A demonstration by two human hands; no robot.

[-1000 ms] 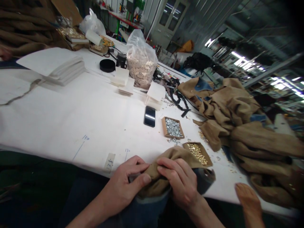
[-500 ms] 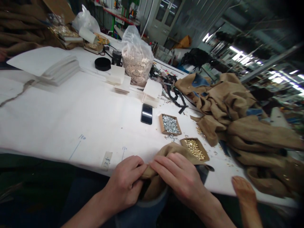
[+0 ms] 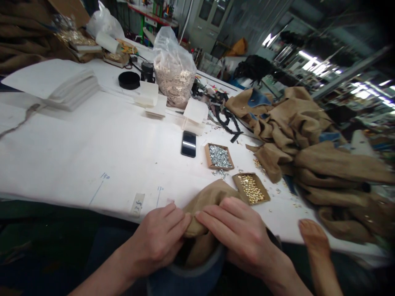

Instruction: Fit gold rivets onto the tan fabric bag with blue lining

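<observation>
Overhead light falls bright and even on the white table (image 3: 92, 139), nearly blown out; ceiling strips (image 3: 311, 65) glare at upper right. Deep shadow below the table edge. Wide-angle bending, dark vignette in the right corners; left hand (image 3: 157, 240), right hand (image 3: 243, 238) and tan cloth (image 3: 210, 197) slightly soft.

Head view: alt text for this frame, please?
The left hand grips a folded tan fabric piece at the near edge of the white table, the right hand lying flat over it. Just beyond sit a box of gold studs, a box of silver fittings and a dark phone.
</observation>
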